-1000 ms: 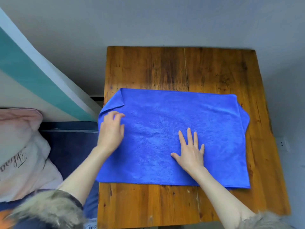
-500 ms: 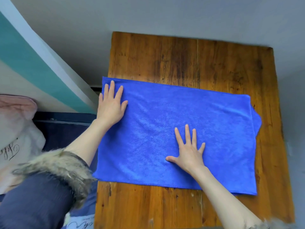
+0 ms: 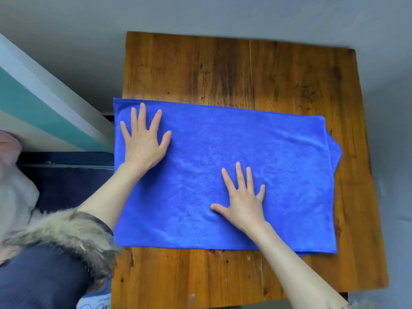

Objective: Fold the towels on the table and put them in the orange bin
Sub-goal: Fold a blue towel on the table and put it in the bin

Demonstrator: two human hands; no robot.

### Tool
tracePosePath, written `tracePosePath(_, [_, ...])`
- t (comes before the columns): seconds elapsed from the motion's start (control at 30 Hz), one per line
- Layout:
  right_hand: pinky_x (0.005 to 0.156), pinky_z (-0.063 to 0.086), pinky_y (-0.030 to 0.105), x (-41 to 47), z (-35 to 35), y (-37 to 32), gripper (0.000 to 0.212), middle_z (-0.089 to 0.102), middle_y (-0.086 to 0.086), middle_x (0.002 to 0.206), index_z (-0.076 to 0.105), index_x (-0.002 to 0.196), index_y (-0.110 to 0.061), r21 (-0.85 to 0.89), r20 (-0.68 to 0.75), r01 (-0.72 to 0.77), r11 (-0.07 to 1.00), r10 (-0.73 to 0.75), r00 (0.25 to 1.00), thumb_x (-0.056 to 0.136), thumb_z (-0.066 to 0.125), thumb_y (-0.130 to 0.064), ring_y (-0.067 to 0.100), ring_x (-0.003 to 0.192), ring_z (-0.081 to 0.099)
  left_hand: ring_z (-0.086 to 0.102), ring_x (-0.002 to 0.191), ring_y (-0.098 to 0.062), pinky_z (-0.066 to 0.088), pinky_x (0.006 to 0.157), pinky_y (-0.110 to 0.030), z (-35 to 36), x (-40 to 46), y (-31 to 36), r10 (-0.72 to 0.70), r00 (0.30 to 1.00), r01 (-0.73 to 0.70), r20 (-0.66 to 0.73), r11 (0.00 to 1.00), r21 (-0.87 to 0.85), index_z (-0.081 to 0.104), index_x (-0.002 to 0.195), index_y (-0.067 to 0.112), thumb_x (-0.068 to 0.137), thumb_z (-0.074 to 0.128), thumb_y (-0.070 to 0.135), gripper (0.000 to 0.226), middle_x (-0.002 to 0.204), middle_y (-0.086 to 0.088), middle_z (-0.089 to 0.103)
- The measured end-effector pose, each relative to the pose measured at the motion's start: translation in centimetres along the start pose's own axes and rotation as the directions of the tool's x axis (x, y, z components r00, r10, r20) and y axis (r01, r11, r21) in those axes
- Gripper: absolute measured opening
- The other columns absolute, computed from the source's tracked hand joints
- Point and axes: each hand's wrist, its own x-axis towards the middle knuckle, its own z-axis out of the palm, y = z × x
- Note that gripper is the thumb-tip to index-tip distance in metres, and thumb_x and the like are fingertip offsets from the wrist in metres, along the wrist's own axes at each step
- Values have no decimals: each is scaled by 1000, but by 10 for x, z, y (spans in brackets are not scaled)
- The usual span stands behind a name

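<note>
The left hand (image 3: 142, 139) has slid up to the towel's (image 3: 256, 166) upper-left corner, flattening it; both hands lie flat, fingers spread, the right hand (image 3: 243, 204) pressing mid-towel at frame centre. Smoothed, it looks ready for another fold.

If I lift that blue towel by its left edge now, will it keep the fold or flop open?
Probably flops: the blue towel lies limp and flat on the wooden table, its layers already misaligned at the right end. It looks light, with a soft pile, so it should drape, not hold shape. With the left hand and right hand flat on it, pushing may bunch it.
</note>
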Motion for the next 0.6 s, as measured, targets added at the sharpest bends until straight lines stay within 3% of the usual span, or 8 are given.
tracePosePath(0.1, [114,10,49,-6,-6,14,63,7,-4,158,27,146,-26,212,-170,16,977,20,985,91,48,-49,15,146,-1,-10,144,-28,-2,114,-56,10,-27,35,83,996,-82,28,996,-18,20,148,23,95,38,44,60,158,-9,-4])
tracePosePath(0.17, [113,18,42,-12,-13,31,43,35,2,149,49,134,-17,361,-327,31,932,96,940,94,51,-34,17,143,19,-10,144,-28,-2,114,-56,21,-47,63,126,990,-125,63,992,-21,20,148,23,95,39,43,60,158,-8,-5])
tracePosePath(0.23, [106,28,41,-17,-21,60,32,52,8,135,59,122,-10,446,-448,29,895,195,873,92,55,-21,24,133,38,-10,144,-27,-2,114,-56,34,-64,94,177,980,-176,92,984,-13,19,148,24,95,40,42,60,158,-8,-5])
tracePosePath(0.33, [93,35,39,-22,-32,118,25,60,13,117,63,114,-5,547,-511,-50,836,380,771,91,56,-13,30,113,51,-10,145,-27,-4,114,-54,56,-84,143,252,960,-253,123,968,-8,19,148,24,95,40,41,60,158,-7,-3])
tracePosePath(0.4, [90,37,33,-23,-38,164,22,61,17,110,63,110,-3,687,-449,-127,715,555,700,91,54,-10,32,104,55,-9,145,-26,-6,113,-53,72,-97,178,319,936,-324,152,946,9,19,148,23,96,40,40,59,158,-5,-2])
tracePosePath(0.5, [83,43,30,-15,-45,223,19,66,16,104,64,103,-6,858,-219,-236,456,741,635,92,51,-13,31,99,61,-6,146,-25,-6,113,-53,95,-109,225,402,893,-418,202,907,46,22,148,22,96,38,40,57,159,-4,1])
tracePosePath(0.6, [79,51,42,5,-50,255,25,68,13,92,66,94,-3,869,-12,-315,382,652,758,93,51,-23,29,87,64,-8,145,-22,-8,112,-54,114,-109,260,367,901,-388,232,921,49,18,148,26,96,35,43,57,159,-2,-1])
